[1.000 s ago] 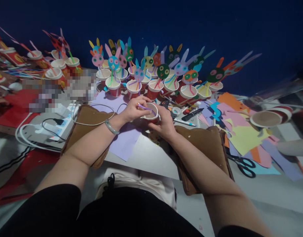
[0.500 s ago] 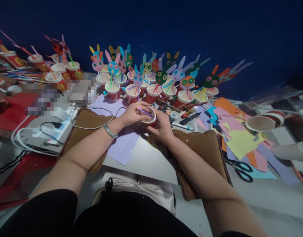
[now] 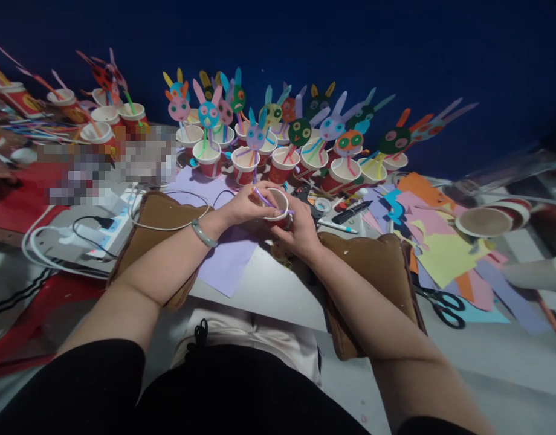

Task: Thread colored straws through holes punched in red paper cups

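At left, a white cable (image 3: 169,229) loops over a brown cushion (image 3: 169,208) beside the left forearm (image 3: 173,261), where a sweep of the arm could snag it. At center, a purple straw (image 3: 262,197) runs across the mouth of a red-and-white paper cup (image 3: 279,197) between the two hands; too hard a pinch could kink the straw, and too firm a squeeze could buckle the cup's thin wall. Just beyond, a forward nudge could topple a front cup (image 3: 245,158) with a rabbit-faced cutout.

The left hand (image 3: 247,204), palm down and wrist nearly straight, reaches in from the left, its fingers pinching the straw at the cup's rim. The right hand (image 3: 303,228) curls around the cup's right side, gripping it, its forearm angled in over a second cushion (image 3: 387,257). Whether the straw pierces the wall, or the cup touches the table (image 3: 278,281), cannot be told.
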### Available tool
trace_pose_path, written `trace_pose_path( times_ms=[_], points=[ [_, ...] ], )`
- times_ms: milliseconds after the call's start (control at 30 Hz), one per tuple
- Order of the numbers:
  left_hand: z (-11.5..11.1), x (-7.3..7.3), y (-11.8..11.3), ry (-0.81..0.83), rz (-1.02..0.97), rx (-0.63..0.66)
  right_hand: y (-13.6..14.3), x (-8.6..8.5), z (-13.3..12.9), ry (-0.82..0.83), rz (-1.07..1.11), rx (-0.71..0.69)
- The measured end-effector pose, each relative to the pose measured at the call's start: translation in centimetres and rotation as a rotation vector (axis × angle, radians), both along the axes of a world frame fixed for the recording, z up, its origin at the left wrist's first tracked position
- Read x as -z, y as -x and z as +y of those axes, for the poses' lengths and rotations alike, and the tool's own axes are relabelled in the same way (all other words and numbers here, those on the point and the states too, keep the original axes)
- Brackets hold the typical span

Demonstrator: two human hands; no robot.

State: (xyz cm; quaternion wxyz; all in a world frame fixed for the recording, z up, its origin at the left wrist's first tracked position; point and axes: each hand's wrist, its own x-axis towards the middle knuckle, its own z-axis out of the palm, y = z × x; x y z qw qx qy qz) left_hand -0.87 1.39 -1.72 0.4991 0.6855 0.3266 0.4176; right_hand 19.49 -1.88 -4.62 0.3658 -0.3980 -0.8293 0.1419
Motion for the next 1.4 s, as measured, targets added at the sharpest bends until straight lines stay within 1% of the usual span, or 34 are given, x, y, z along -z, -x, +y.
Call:
trace_pose_path(
  times_ms=[300, 433, 533, 633, 767, 833, 1000, 1133, 1300, 1400],
  points=[
    [-0.5, -0.2, -0.4, 0.073, -0.018, -0.019, 0.1, 0.3, -0.1, 0.038, 0.047, -0.025],
    [-0.7, -0.3, -0.7, 0.149, -0.034, -0.05, 0.5, 0.6, -0.2, 0.103, 0.089, -0.037],
    [-0.9, -0.6, -0.9, 0.209, -0.027, -0.051, 0.9, 0.7, -0.2, 0.156, 0.12, -0.052],
    [-1.0, -0.8, -1.0, 0.248, -0.023, -0.051, 1.0, 0.6, -0.2, 0.165, 0.168, -0.069],
    [-0.8, -0.7, -0.8, 0.282, -0.061, -0.092, 1.0, 0.2, -0.1, 0.145, 0.227, -0.07],
    [-0.6, -0.7, -0.5, 0.292, -0.076, -0.069, 0.9, 0.0, -0.1, 0.145, 0.257, -0.047],
    [-0.2, -1.0, 0.1, 0.295, -0.055, 0.055, 0.9, -0.1, 0.0, 0.129, 0.305, -0.018],
    [-0.2, -1.1, 0.2, 0.308, -0.076, 0.046, 0.9, -0.1, 0.0, 0.131, 0.318, -0.017],
    [-0.5, -0.8, -0.2, 0.289, -0.127, 0.041, 1.1, 0.3, -0.1, 0.178, 0.302, -0.048],
    [-0.6, -0.7, -0.4, 0.304, -0.138, 0.022, 1.0, 0.6, 0.0, 0.151, 0.312, -0.035]
  ],
)
